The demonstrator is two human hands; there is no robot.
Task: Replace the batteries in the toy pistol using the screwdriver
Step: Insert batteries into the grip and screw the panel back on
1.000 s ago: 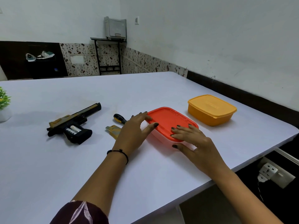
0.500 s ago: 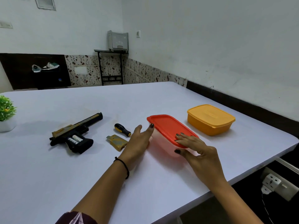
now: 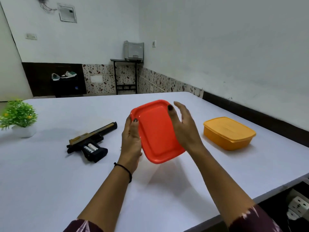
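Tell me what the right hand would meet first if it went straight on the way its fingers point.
The way looks free: the right hand points away and slightly left, past the red box, over the table. Depth is hard to judge.
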